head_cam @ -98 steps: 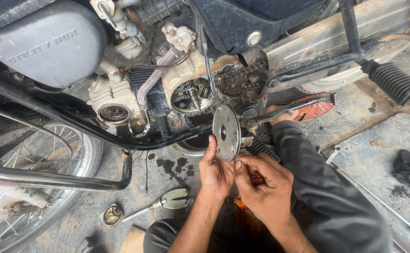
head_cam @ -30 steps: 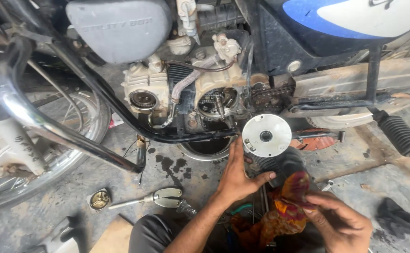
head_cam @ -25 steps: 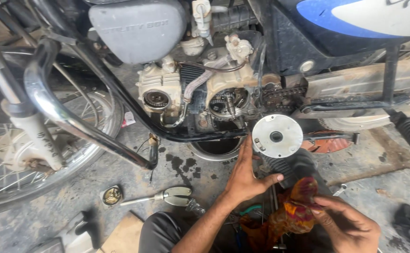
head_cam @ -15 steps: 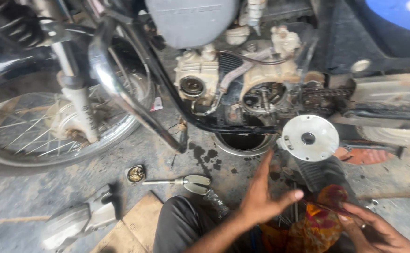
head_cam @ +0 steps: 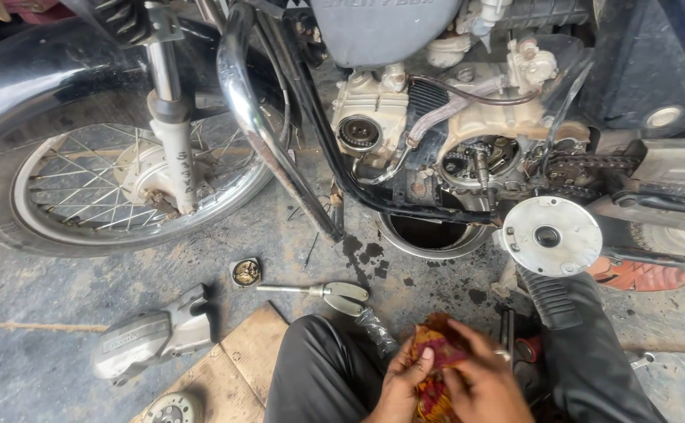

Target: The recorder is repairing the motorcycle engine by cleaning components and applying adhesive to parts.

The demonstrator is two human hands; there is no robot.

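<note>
Both my hands are low in the view, between my knees, closed around a red and yellow rag (head_cam: 435, 348). My left hand (head_cam: 402, 385) grips its left side and my right hand (head_cam: 482, 380) presses on it from the right. Above and to the right, a round silver metal disc (head_cam: 551, 236) with a dark centre hole rests by the rubber footpeg (head_cam: 550, 298), with no hand on it. Behind it is the motorcycle engine's open side (head_cam: 479, 160) with a chain (head_cam: 585, 168) beside it.
A round pan (head_cam: 429, 235) sits under the engine, with dark oil spots on the concrete. A T-handle tool (head_cam: 323, 292), a small round cap (head_cam: 245, 272), a grey cover (head_cam: 148, 337) and a wooden board (head_cam: 237, 356) lie at left. The front wheel (head_cam: 115, 180) and chrome guard bar (head_cam: 268, 149) stand nearby.
My left hand has let go of the silver disc and come down to the rag beside my right hand. The disc now rests by the footpeg. The view has swung left.
</note>
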